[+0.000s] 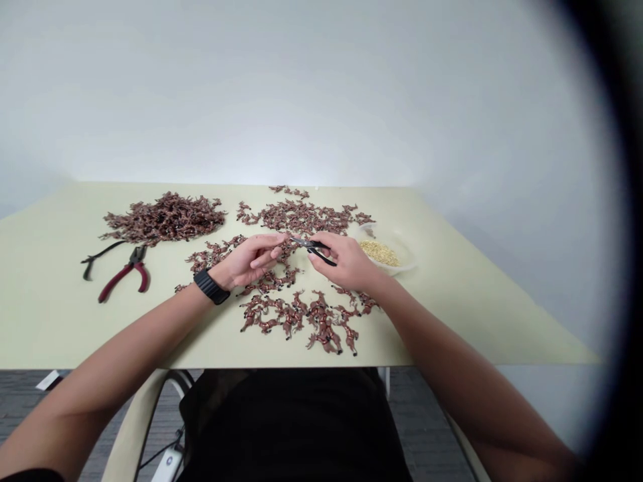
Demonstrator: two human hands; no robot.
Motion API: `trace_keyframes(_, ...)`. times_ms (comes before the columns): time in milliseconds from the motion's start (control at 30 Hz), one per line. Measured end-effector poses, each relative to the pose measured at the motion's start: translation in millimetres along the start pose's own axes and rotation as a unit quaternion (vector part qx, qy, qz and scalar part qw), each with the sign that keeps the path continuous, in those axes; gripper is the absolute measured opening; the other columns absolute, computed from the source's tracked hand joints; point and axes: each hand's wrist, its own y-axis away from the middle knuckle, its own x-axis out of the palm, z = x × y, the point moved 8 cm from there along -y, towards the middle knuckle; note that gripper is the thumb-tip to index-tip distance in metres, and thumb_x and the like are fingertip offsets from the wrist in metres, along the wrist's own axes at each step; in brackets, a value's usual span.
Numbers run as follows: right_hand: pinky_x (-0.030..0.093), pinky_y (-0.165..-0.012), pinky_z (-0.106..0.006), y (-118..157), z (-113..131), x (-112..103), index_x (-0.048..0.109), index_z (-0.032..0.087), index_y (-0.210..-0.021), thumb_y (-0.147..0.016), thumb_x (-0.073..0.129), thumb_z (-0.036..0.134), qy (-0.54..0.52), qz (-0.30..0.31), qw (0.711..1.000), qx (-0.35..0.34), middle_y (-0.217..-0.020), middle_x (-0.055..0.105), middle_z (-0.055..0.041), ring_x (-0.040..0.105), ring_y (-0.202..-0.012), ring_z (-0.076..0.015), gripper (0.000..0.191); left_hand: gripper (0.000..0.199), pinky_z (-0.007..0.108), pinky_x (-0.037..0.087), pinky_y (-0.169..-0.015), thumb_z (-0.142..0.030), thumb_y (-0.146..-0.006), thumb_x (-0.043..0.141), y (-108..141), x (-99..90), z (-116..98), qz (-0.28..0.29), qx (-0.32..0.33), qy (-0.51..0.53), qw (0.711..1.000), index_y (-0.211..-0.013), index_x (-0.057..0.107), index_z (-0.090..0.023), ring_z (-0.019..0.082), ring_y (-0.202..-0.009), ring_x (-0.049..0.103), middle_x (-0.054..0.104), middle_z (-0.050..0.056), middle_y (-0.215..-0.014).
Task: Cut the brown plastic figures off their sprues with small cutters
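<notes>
My right hand is wrapped round a small pair of black-handled pliers, whose metal jaws point left. Thumb and fingertips of my left hand are pinched together right at the jaws; what they hold is too small to make out. Below both hands, brown reindeer-like figurines lie spread in a loose group near the table's front edge. More figurines lie beside and partly under my left hand. Close to my right hand stands a clear shallow bowl with tiny gold-coloured pieces in it.
A tall heap of brown figurines sits at the back left, and a flatter spread at the back middle. Red-handled pliers and a black-handled tool lie on the left of the pale table. A wall rises behind.
</notes>
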Motion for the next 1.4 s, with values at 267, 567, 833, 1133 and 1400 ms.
trace_keyframes(267, 0.037, -0.069, -0.034, -0.1, 4.5, -0.8, 0.065, 0.021, -0.112, -0.101, 0.055, 0.041, 0.016, 0.018, 1.000, -0.009, -0.089, 0.063, -0.0040, 0.052, -0.077, -0.0187, 0.025, 0.021, 0.011, 0.034, -0.037, -0.013, -0.098, 0.066, 1.0, -4.4, 3.2, 0.009, -0.021, 0.047, 0.999, -0.115, 0.075, -0.006, -0.002, -0.033, 0.031, 0.064, -0.003, -0.065)
trace_keyframes(567, 0.038, -0.070, -0.034, 1.9, 9.8, -0.4, 0.063, 0.021, -0.113, -0.101, 0.055, 0.040, 0.006, 0.002, 1.000, -0.014, -0.095, 0.066, -0.0050, 0.054, -0.078, -0.0188, 0.023, 0.020, 0.010, 0.036, -0.037, -0.007, -0.099, 0.061, 1.5, -2.3, 1.4, 0.014, -0.033, 0.094, 0.995, -0.112, 0.075, -0.003, -0.002, -0.031, 0.035, 0.063, -0.002, -0.062)
trace_keyframes(833, 0.038, -0.070, -0.035, 2.0, 11.8, -2.1, 0.063, 0.021, -0.112, -0.100, 0.055, 0.039, 0.007, 0.006, 1.000, -0.014, -0.095, 0.066, -0.0051, 0.054, -0.078, -0.0186, 0.023, 0.015, 0.010, 0.035, -0.036, -0.010, -0.098, 0.064, 1.4, -5.8, 4.4, 0.001, -0.042, 0.084, 0.996, -0.105, 0.076, -0.006, -0.002, -0.031, 0.032, 0.061, -0.003, -0.061)
trace_keyframes(1133, 0.037, -0.069, -0.034, 2.8, 14.1, -1.5, 0.062, 0.022, -0.107, -0.101, 0.053, 0.041, 0.015, -0.008, 1.000, 0.015, -0.091, 0.065, -0.0046, 0.055, -0.076, -0.0191, 0.022, 0.028, 0.010, 0.031, -0.037, -0.018, -0.096, 0.072, 2.2, 0.6, 0.0, -0.007, -0.005, 0.003, 1.000, -0.122, 0.075, -0.011, -0.003, -0.036, 0.031, 0.069, -0.001, -0.072)
trace_keyframes(1400, 0.037, -0.065, -0.032, 3.2, 3.6, 15.2, 0.063, 0.022, -0.101, -0.104, 0.051, 0.048, -0.086, -0.040, 0.987, 0.127, -0.082, 0.061, -0.0020, 0.052, -0.071, -0.0170, 0.029, 0.063, 0.017, 0.040, -0.041, -0.040, -0.092, 0.079, 10.7, 11.0, -12.2, -0.120, 0.139, -0.252, 0.950, -0.149, 0.062, -0.017, 0.003, -0.040, 0.048, 0.078, 0.005, -0.086)
